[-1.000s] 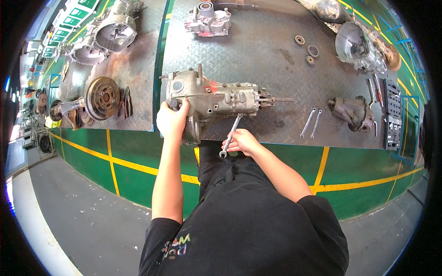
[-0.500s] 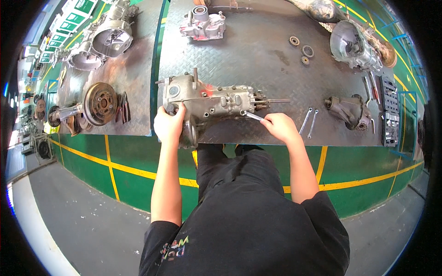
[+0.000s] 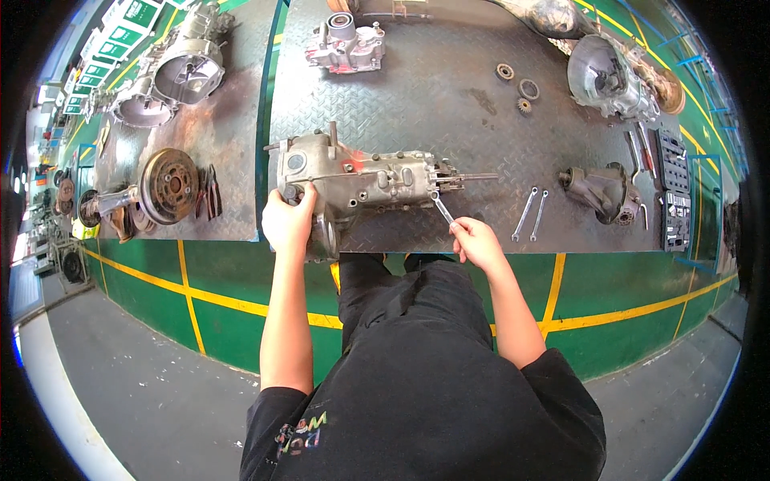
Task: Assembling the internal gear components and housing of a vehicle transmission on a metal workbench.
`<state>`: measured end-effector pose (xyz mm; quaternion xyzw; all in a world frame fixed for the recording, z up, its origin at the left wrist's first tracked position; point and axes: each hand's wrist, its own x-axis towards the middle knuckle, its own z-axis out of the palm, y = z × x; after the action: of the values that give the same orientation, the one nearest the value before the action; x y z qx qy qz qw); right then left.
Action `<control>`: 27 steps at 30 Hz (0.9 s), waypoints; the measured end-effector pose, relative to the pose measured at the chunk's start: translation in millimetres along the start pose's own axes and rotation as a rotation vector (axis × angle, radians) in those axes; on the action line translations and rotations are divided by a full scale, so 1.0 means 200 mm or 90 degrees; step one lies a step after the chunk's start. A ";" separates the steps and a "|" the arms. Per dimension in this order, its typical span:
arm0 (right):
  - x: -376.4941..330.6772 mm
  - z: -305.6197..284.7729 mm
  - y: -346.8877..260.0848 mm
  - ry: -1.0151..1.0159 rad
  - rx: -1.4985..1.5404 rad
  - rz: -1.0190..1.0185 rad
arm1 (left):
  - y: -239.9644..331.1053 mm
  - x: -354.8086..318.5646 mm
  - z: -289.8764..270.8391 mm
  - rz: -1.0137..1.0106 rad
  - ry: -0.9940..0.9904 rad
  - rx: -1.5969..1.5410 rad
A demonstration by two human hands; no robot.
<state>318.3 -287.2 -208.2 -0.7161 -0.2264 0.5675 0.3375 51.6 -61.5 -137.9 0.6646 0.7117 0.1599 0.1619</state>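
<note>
A grey metal gearbox (image 3: 381,178) lies lengthwise on the steel-topped table, with its shafts sticking out at the right end. My left hand (image 3: 289,218) grips its left end, thumb beside a dark round stub, and the fingers' far side is hidden. In my right hand (image 3: 478,242) is a silver wrench (image 3: 443,210), pinched by its near end. The wrench's far end sits at the gearbox's near right edge, by the end where the shafts emerge; whether it is seated on a bolt I cannot tell.
Two more wrenches (image 3: 525,213) lie right of my right hand. Beyond them are a dark metal housing (image 3: 597,191) and an open socket set (image 3: 674,200). Several gears (image 3: 527,88) and a smaller casing (image 3: 346,50) lie farther back. A brake drum (image 3: 170,186) rests on the left table (image 3: 234,120).
My right hand has swung the wrench's near end toward me, so the wrench now slants more steeply. My left hand keeps its place on the gearbox. The whole view has shifted slightly.
</note>
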 end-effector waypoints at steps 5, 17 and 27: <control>-0.06 0.03 -0.12 0.048 -0.123 0.019 | -0.01 0.01 0.01 -0.003 0.001 0.004; -0.08 0.17 -0.10 0.090 -0.041 0.029 | 0.02 0.00 -0.02 -0.033 -0.029 0.025; 0.01 0.21 0.02 -0.056 0.285 0.117 | 0.03 -0.01 -0.02 -0.014 -0.010 0.002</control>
<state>278.7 -279.3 -219.0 -0.6157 -0.0435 0.6621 0.4250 55.3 -62.9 -132.5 0.6582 0.7180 0.1517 0.1680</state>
